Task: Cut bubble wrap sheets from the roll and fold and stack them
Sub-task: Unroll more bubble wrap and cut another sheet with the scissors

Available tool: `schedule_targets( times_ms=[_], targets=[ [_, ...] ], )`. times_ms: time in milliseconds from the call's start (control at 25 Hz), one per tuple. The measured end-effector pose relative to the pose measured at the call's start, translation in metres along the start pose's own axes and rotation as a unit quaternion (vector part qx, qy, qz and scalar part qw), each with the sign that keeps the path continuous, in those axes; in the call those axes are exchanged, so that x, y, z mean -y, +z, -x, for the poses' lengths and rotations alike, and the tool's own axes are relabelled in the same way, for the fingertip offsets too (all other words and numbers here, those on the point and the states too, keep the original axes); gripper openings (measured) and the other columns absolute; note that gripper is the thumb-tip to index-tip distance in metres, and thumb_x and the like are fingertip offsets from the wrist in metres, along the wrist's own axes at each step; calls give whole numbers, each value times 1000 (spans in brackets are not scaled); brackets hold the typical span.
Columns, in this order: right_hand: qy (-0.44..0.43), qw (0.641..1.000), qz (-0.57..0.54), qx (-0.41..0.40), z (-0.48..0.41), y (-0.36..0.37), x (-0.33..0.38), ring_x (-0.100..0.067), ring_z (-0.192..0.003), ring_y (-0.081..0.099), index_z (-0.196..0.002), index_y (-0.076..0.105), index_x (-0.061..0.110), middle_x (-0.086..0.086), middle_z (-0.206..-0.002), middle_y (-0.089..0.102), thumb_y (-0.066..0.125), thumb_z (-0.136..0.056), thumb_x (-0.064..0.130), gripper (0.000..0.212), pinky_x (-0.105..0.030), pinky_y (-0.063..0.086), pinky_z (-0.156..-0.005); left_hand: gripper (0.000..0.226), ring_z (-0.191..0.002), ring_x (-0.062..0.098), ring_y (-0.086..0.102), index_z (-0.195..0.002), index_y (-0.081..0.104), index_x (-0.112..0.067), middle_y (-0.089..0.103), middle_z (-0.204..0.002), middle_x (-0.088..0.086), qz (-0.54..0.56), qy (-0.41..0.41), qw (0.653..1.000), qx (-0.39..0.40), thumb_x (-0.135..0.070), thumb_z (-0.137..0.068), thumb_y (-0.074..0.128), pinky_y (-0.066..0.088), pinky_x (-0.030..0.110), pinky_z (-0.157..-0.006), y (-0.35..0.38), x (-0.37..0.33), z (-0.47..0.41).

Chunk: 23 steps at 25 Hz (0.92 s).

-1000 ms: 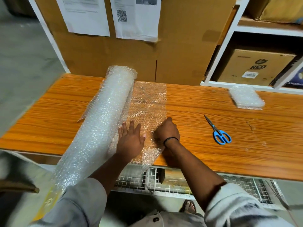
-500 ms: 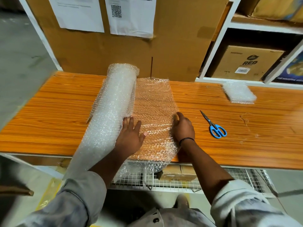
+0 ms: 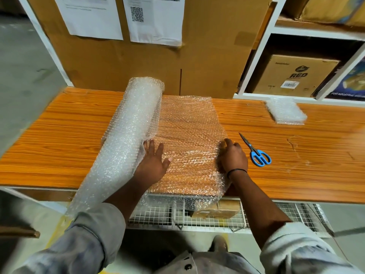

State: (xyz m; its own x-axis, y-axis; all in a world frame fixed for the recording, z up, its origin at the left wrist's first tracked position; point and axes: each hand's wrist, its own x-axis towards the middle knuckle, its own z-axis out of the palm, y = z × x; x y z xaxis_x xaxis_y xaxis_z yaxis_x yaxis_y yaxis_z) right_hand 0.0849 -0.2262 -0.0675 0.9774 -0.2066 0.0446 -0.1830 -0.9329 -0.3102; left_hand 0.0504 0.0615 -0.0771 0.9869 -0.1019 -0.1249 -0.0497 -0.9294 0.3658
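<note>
- At 6 o'clock, nearest you, the unrolled sheet [image 3: 189, 131] overhangs the front edge of the table [image 3: 59, 147] and droops over the wire rack [image 3: 158, 216] below. Mind that lip when you cut.
- Just past that edge, your left hand [image 3: 153, 163] lies flat with fingers spread, pressing the sheet down right beside the roll [image 3: 126, 139] at 11 o'clock.
- Your right hand [image 3: 234, 157], at 1 o'clock, has its fingers curled over the sheet's right edge and appears to hold it taut.
- Judging from this, a length is pulled out but not yet cut, since it is attached to the roll. You have the cutting, folding and stacking of this piece left to do.
- Scissors [image 3: 256, 153] lie closed and untouched at 2 o'clock, just beside your right hand, on bare wood.
- Farther out at 2 o'clock, well apart from the sheet, a folded stack [image 3: 285, 111] sits near the table's back edge, so some sheets look finished.
- Tabletop runs wide toward 9 and 3 o'clock. At 12 o'clock the cardboard panel [image 3: 207, 66] stands close behind the roll's far end, leaving little room.
</note>
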Motion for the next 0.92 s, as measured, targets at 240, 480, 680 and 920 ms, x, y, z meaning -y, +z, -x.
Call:
schedule_targets(
  times_ms=[240,480,680,920],
  targets=[
    [-49,988,140,-37,11,3,22,-43,-139,41,-147,43,11,-23,-151,41,42,-104,18,44,-53,41,-105,75,-154,45,-17,-165,6,-18,-4,-171,18,-78,14,997,-17,-61,-106,22,-8,54,-123,8,-8,-5],
    [-131,984,45,115,27,35,60,-35,-159,-7,-165,11,22,-13,-173,-2,19,-106,59,70,-55,-4,-128,77,-156,42,-8,-165,6,-23,-3,-172,14,-110,20,994,-20,-66,-103,18,-12,51,-123,14,-16,-12],
    [-97,986,54,125,28,36,44,-31,-159,-15,-166,1,29,-6,-173,-12,12,-101,74,80,-54,-12,-126,80,-157,38,-9,-165,5,-18,-7,-171,18,-24,-1,1000,-14,-62,-103,30,-1,45,-125,-2,5,-7],
    [-61,990,52,120,33,34,42,-31,-158,-18,-166,0,28,-7,-172,-15,11,-96,80,87,-56,-15,-125,79,-157,27,-16,-165,-2,-20,-22,-169,8,91,-35,995,8,-56,-106,37,4,41,-123,-11,5,1]
  ],
)
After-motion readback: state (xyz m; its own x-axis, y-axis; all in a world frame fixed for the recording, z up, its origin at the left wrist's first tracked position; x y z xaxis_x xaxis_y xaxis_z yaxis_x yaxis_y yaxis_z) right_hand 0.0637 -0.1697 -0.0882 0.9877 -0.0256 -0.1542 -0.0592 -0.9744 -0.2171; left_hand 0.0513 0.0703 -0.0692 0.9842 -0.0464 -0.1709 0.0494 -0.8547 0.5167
